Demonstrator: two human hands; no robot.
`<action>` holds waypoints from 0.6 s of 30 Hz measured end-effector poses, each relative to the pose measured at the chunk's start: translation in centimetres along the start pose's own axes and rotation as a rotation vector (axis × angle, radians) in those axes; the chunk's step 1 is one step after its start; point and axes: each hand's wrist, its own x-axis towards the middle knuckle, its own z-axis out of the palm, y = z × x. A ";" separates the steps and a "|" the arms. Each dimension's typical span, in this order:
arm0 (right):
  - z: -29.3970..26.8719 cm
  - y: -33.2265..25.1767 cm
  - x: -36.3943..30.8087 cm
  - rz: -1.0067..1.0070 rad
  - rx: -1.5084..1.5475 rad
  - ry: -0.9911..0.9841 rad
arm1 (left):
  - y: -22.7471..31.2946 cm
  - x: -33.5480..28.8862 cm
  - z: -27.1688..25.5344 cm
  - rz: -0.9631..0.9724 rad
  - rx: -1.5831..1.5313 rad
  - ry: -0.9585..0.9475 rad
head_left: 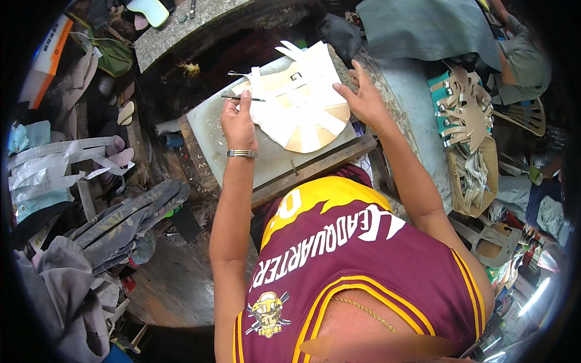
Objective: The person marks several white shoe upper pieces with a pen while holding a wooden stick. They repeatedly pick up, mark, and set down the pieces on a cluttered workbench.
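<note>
On a pale work board (209, 130) lie white and tan cut pieces (311, 100), with fanned strips along the near edge and a small buckle near the middle. They look like strappy shoe uppers. My left hand (239, 124), with a metal bracelet at its wrist, is closed at the left side of these pieces. Between its thumb and fingers is a slim dark pen-like tool (233, 97), pointing right over the white material. Beside the right edge of the pieces is my right hand (368, 100), its thumb and fingers apart and nothing visible in it.
A wooden bar (308, 166) runs along the board's near edge. Tan buckled straps (463, 106) lie at the right, above a box of scraps (472, 175). Dark sheet material (430, 27) covers the far right; another person (523, 63) is there. Cloth (130, 224) heaps up at left.
</note>
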 end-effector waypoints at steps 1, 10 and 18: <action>1.0 0.5 0.5 0.129 0.009 0.007 | 0.0 0.1 0.2 0.013 0.006 0.010; 5.5 0.0 -2.4 -0.056 0.174 0.190 | 1.9 -1.3 -1.0 -0.036 -0.130 0.070; 7.4 0.9 -1.6 -0.103 0.080 0.245 | 2.7 -3.5 -1.6 -0.003 0.109 0.006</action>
